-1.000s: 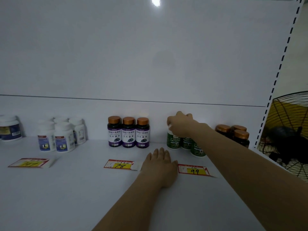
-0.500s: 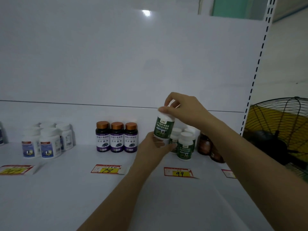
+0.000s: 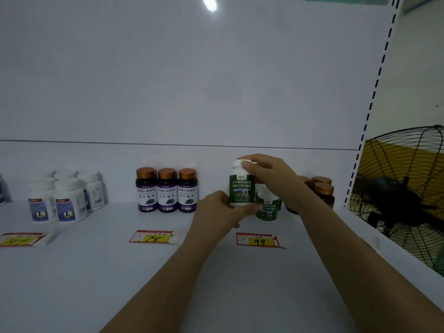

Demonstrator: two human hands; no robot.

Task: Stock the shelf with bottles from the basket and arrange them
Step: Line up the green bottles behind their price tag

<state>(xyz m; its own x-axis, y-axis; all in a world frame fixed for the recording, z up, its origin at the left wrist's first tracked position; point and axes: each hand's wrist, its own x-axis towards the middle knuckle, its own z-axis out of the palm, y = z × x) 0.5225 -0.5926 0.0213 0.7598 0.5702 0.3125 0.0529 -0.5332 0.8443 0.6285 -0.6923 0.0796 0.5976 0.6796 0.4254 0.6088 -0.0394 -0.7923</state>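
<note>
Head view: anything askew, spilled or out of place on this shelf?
Nothing spilled or damaged. One green-label bottle is out of its group, upright, gripped by the left hand at its base and the right hand at its cap. The 78 tag, 99 tag and 147 tag lie flat and slightly skewed on the shelf.

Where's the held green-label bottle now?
Head view, right of centre: green-label bottle held by right hand at its cap and left hand at its base, behind the 99 price tag.
</note>
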